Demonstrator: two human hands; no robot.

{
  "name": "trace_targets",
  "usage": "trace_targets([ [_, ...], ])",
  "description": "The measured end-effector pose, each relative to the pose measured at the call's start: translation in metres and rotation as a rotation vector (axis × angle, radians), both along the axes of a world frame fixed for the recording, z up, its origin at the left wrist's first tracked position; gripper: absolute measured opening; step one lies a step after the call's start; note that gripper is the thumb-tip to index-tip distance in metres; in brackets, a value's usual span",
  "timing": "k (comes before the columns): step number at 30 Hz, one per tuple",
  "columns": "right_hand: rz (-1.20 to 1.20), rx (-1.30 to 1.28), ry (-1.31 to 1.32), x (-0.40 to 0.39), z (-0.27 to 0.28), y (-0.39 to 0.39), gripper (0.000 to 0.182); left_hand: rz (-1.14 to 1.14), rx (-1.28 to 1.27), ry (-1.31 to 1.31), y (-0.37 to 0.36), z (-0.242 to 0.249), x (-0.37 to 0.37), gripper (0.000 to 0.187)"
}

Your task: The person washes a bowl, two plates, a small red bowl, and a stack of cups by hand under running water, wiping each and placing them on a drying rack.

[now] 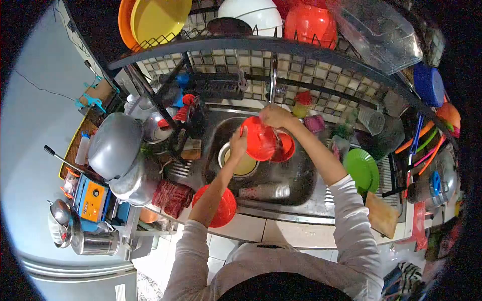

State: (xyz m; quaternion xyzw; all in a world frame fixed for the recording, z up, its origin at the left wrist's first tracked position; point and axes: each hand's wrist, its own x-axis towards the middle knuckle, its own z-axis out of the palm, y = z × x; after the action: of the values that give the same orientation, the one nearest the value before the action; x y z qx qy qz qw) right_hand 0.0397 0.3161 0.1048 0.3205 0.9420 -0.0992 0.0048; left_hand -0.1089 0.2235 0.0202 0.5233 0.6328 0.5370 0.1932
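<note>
Over the sink, my left hand grips the left side of a red plastic bowl, which is tilted. My right hand is closed at the bowl's upper rim, just below the faucet; its fingertips are partly hidden. Water appears to run down by the bowl, blurring its right side. Behind it, a second red bowl sits in the sink. Below my left hand stands a pale round pot with yellowish contents. A stack of white cups lies on its side at the sink's front.
A red basin rests on the front counter edge beside a dark red folded cloth. Large metal pots stand at left. Green plates and a wooden board are at right. A black dish rack spans overhead.
</note>
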Motion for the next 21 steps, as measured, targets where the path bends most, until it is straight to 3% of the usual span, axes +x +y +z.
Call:
trace_targets([
  [1, -0.112, 0.122, 0.118, 0.003, -0.012, 0.003, 0.031, -0.042, 0.054, -0.050, 0.005, -0.010, -0.005, 0.037],
  [2, -0.250, -0.036, 0.097, 0.010, 0.016, -0.023, 0.044, -0.006, 0.008, -0.060, -0.007, 0.010, -0.001, 0.035],
  [6, -0.316, -0.006, 0.300, 0.033, -0.027, -0.013, 0.046, -0.052, 0.137, -0.327, 0.008, -0.019, 0.001, 0.036],
  [9, -0.368, -0.199, 0.477, 0.045, -0.032, -0.011, 0.042, -0.078, 0.058, -0.350, 0.007, -0.026, 0.015, 0.031],
  [11, -0.366, -0.008, 0.592, 0.054, -0.043, -0.003, 0.040, -0.324, -0.223, -0.907, -0.003, -0.015, 0.029, 0.030],
  [12, -0.368, -0.007, 0.592, 0.059, -0.049, 0.001, 0.040, -0.356, -0.339, -0.935, -0.003, -0.013, 0.029, 0.034],
  [15, -0.434, 0.120, 0.622, 0.069, -0.056, 0.010, 0.036, -0.458, -0.364, -1.037, -0.006, -0.005, 0.034, 0.037],
  [16, -0.431, -0.004, 0.668, 0.073, -0.056, 0.007, 0.036, -0.458, -0.364, -1.038, -0.008, 0.002, 0.038, 0.037],
  [18, -0.427, -0.128, 0.713, 0.076, -0.057, -0.001, 0.036, -0.218, -0.532, -1.021, -0.011, 0.016, 0.042, 0.040],
  [19, -0.529, -0.376, 0.794, 0.076, -0.064, -0.003, 0.037, -0.219, -0.531, -1.020, 0.006, -0.009, 0.035, 0.040],
  [20, -0.628, -0.630, 0.866, 0.076, -0.072, -0.004, 0.039, -0.251, -0.327, -0.736, 0.034, -0.056, 0.023, 0.043],
  [21, -0.629, -0.630, 0.867, 0.076, -0.086, -0.002, 0.039, -0.277, -0.125, -0.451, 0.049, -0.083, 0.017, 0.046],
])
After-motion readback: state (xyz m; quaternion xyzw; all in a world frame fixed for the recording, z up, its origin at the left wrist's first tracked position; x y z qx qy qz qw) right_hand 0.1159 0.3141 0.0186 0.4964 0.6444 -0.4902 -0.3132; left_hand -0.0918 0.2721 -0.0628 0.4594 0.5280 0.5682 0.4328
